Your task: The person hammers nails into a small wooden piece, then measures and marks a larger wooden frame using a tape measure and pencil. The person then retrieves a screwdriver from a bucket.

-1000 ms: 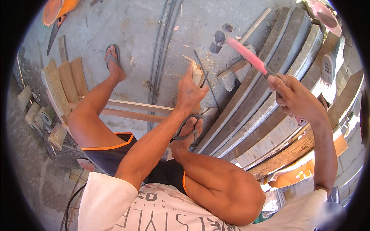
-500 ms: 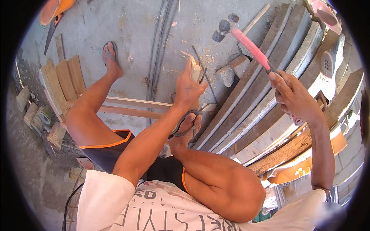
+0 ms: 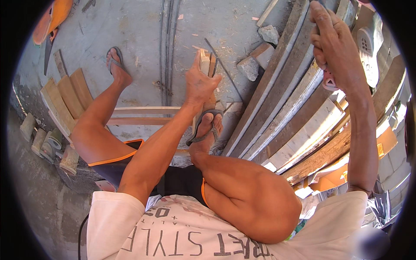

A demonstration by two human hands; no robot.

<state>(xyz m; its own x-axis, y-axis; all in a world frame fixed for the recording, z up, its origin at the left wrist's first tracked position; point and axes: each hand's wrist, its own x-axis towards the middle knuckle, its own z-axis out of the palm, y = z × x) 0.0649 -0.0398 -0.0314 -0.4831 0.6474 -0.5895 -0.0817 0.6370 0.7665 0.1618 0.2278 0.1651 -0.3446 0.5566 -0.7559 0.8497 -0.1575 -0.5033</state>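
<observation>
My left hand (image 3: pixel 200 86) is closed round the end of some narrow wooden pieces (image 3: pixel 205 64), with pale ends sticking out past the thumb and fingers. Just this side of it, my sandalled foot (image 3: pixel 208 130) rests by the wood. Raised at the upper right, my right hand (image 3: pixel 336 43) has its fingers curled tight. The hammer it gripped half a second ago is out of sight now, beyond the picture's top edge. Long pale wooden strips (image 3: pixel 143 121) run leftward from near my left forearm.
Thick timber beams (image 3: pixel 277 73) lie along the right, beside a broken concrete lump (image 3: pixel 248 68). Thin steel bars (image 3: pixel 167 52) cross the floor ahead. Short boards (image 3: pixel 71 93) stand at the left, near an orange-handled saw (image 3: pixel 49 47). Wood chips litter the floor.
My right hand has risen up and away, carrying the hammer out of the picture. My left hand keeps its grip on the wood. The whole view has shifted slightly.
</observation>
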